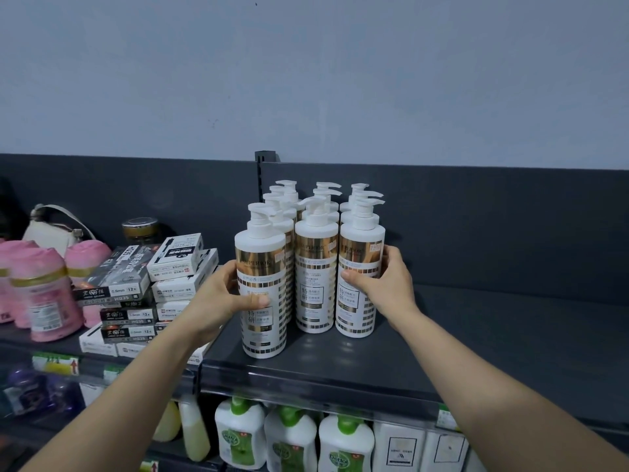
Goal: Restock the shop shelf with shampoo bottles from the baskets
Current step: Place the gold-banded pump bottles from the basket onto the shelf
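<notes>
Two hands each hold a shampoo bottle on the shop shelf.

The left hand (223, 296) is curled round the front left bottle (263, 332), with its thumb across the label. The right hand (384, 281) is curled round the front right bottle (357, 311), thumb on the front, fingers round the far side. Both bottles stand upright on the dark shelf (476, 335). The left one is nearer the front edge. A middle bottle (315, 284) stands between them, and more bottles (323, 195) stand in rows behind. Pen boxes (177, 264) and pink tubs (47, 294) sit to the left. Soap bottles (292, 441) stand below.
</notes>
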